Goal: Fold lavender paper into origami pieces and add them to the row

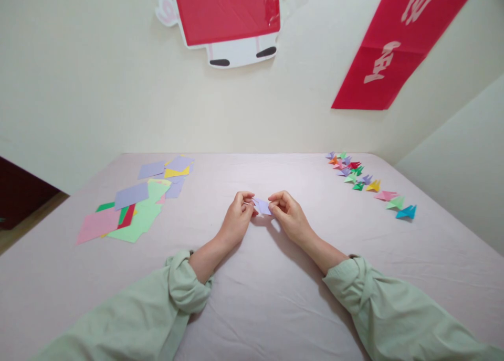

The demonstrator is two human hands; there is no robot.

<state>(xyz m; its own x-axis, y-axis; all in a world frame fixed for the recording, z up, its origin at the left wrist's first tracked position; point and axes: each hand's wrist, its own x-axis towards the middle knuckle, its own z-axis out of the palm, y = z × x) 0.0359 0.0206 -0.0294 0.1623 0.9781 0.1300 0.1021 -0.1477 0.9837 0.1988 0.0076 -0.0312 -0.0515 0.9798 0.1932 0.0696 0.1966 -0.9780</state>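
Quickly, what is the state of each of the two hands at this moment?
Left hand: closed, pinching one end of the folded lavender paper.
Right hand: closed, pinching the paper's other end.

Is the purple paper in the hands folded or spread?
Folded, apparently: the purple paper shows angled edges and looks smaller than the flat purple sheets.

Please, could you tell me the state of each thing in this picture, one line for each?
Small lilac paper piece: apparently folded, held at both ends
Left hand: pinching its left end
Right hand: pinching its right end
Pale green cloth sleeves: rolled up
Flat coloured paper sheets: loose, overlapping
Pointed coloured paper figures: folded, grouped
Pale pinkish cloth: spread, slightly wrinkled
Long red banner: hanging, creased across
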